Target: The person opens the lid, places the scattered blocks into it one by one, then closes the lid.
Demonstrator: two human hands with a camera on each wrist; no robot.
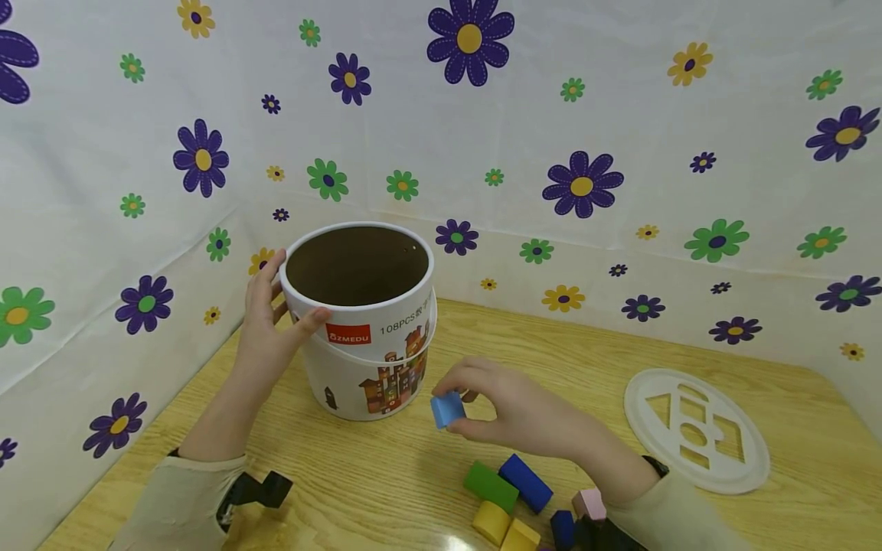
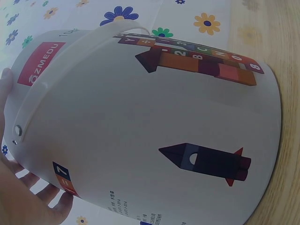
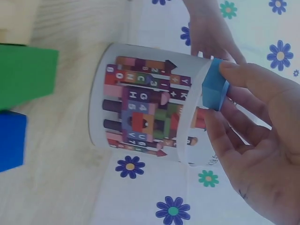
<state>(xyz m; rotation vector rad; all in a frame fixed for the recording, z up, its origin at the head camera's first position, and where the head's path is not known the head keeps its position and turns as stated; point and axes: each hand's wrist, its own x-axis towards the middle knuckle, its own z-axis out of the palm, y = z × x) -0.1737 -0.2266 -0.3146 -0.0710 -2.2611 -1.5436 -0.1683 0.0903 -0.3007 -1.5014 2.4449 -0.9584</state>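
A white bucket [image 1: 324,383] with printed block pictures and a thin handle stands upright on the wooden table, its top uncovered and its inside dark. My left hand [image 1: 276,321] holds the bucket's rim at the left, thumb on the front and fingers behind the side. To the right of the bucket, my right hand [image 1: 499,402] pinches a light blue block [image 1: 448,410] between thumb and fingers above the table. In the right wrist view the same blue block [image 3: 214,86] appears in front of the bucket's upper part. The bucket's bottom inside is hidden.
Near the table's front lie a green block [image 1: 491,487], a dark blue block [image 1: 526,483], yellow blocks [image 1: 491,523] and a pink block [image 1: 589,504], partly beside my right forearm. A white lid [image 1: 637,409] with shaped holes lies at the right. Flower-printed cloth [image 1: 413,115] rises behind the table.
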